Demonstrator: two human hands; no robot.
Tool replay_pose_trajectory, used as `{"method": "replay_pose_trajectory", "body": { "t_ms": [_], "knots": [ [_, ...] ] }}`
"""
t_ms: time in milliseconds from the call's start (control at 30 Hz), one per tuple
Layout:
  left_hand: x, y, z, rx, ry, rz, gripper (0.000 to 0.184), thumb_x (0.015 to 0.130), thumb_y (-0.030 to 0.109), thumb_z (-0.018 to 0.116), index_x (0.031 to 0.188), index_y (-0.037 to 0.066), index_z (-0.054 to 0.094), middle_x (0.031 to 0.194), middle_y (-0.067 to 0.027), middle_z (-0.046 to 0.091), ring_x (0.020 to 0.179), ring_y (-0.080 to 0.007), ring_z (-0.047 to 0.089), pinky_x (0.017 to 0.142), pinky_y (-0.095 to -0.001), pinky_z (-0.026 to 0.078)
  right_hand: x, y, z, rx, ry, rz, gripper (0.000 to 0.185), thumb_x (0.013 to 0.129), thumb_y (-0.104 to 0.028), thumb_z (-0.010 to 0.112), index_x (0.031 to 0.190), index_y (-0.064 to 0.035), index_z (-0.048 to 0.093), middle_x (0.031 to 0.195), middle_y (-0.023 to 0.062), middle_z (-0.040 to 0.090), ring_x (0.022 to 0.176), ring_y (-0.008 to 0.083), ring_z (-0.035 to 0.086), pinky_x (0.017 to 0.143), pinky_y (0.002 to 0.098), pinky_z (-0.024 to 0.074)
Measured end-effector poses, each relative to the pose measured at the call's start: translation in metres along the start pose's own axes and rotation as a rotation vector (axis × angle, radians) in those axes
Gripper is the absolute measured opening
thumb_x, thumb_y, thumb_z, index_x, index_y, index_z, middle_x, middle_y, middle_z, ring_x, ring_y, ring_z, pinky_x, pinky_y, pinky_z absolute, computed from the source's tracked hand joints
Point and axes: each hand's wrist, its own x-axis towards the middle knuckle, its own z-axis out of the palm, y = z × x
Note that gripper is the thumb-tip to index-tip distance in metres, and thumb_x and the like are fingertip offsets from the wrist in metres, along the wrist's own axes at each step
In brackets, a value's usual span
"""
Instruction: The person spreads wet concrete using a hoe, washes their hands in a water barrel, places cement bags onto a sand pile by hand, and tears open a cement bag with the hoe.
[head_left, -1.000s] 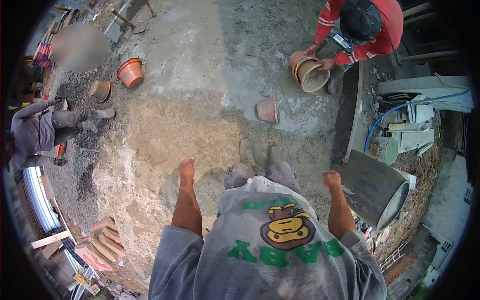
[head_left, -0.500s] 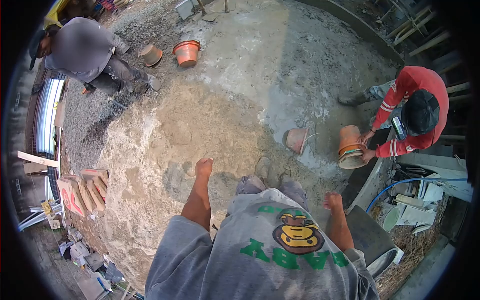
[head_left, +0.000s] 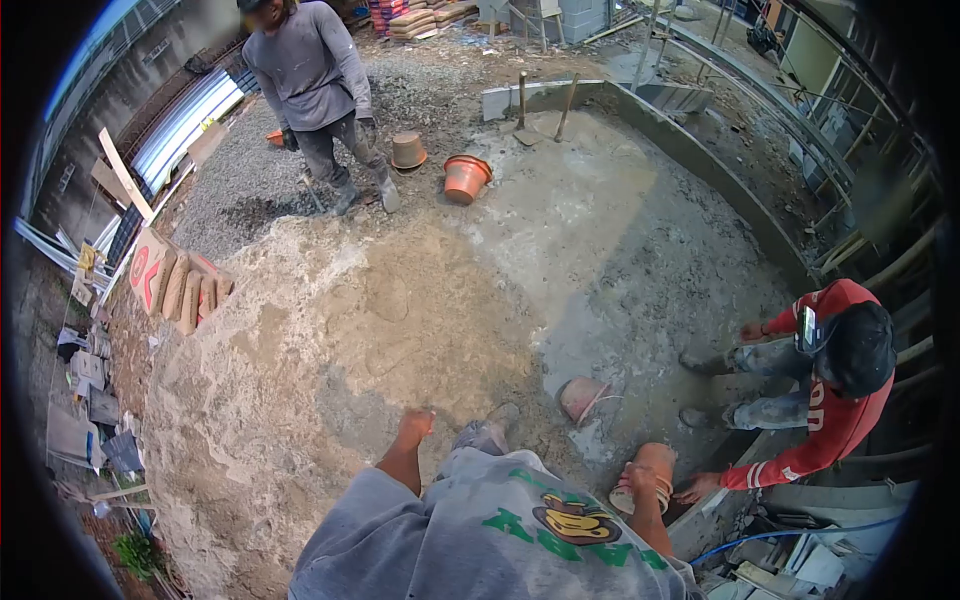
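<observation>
Brown-and-red paper bags (head_left: pixel 180 287) are stacked at far left. One person in a grey shirt (head_left: pixel 312 62) is positioned on the gravel, beside one tan bucket (head_left: pixel 408 152). The left hand (head_left: pixel 418 424) is held above the wet floor (head_left: pixel 400 330), fingers apparently curled; full closure cannot be told. One orange plastic bucket (head_left: pixel 467 181) and two wooden-handled tools (head_left: pixel 521 100) are placed beyond. One pinkish bucket (head_left: pixel 582 398) is tilted. The right hand (head_left: pixel 643 480) is seen over one stack of orange buckets (head_left: pixel 659 458), laid near the pinkish bucket; whether it is clamped cannot be told. One red-sleeved co-worker's hand (head_left: pixel 699 487) is extended beside the stack.
</observation>
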Motion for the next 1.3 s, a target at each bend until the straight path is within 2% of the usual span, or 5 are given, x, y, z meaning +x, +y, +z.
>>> {"method": "replay_pose_trajectory", "body": {
  "t_ms": [367,700,1000,1233,1300],
  "knots": [
    [-0.034,-0.077,0.038,-0.324,0.188,0.045,0.012,0.082,0.022,0.058,0.087,0.012,0.063,0.071,-0.0056,0.061,0.065,-0.0180,0.061,0.061,-0.0350,0.047,0.030,0.002,-0.021,-0.399,-0.065,0.107,0.018,0.081,-0.019,0.056,0.076,-0.0036,0.062,0.067,0.0097,0.061,0.058,0.0244,0.062,0.051,0.0324,0.0507],
    [-0.156,0.247,-0.094,-0.731,-0.121,0.548,0.066,0.087,0.035,0.056,0.142,0.016,0.024,0.109,-0.0068,0.060,0.091,-0.0161,0.060,0.080,-0.0331,0.043,0.030,-0.054,-0.038,-0.233,-0.079,-0.346,0.014,0.081,-0.014,0.056,0.084,-0.0010,0.057,0.068,0.0094,0.057,0.050,0.0197,0.057,0.043,0.0310,0.0453],
    [-0.274,0.434,-0.199,-0.660,0.168,1.186,0.078,0.085,0.031,0.060,0.144,0.009,0.014,0.101,-0.0120,0.062,0.083,-0.0153,0.062,0.072,-0.0288,0.047,0.030,0.083,-0.071,-0.030,-0.070,0.088,0.015,0.083,-0.016,0.053,0.079,-0.0025,0.058,0.066,0.0094,0.056,0.049,0.0190,0.054,0.041,0.0315,0.0404],
    [-0.102,0.273,-0.059,-0.578,0.158,0.651,0.060,0.083,0.021,0.060,0.133,-0.001,0.035,0.102,-0.0167,0.063,0.077,-0.0186,0.065,0.075,-0.0308,0.049,0.100,0.212,-0.085,0.121,-0.057,0.179,0.020,0.084,-0.020,0.054,0.081,-0.0007,0.055,0.069,0.0102,0.056,0.052,0.0199,0.052,0.044,0.0322,0.0400],
    [-0.026,0.135,0.003,0.282,0.309,0.387,0.055,0.082,0.031,0.059,0.126,0.001,0.047,0.109,-0.0190,0.061,0.090,-0.0298,0.063,0.082,-0.0331,0.047,0.091,0.203,-0.092,0.027,-0.060,0.175,0.020,0.084,-0.021,0.054,0.082,-0.0008,0.056,0.068,0.0099,0.056,0.052,0.0196,0.052,0.043,0.0328,0.0387]
  ]
}}
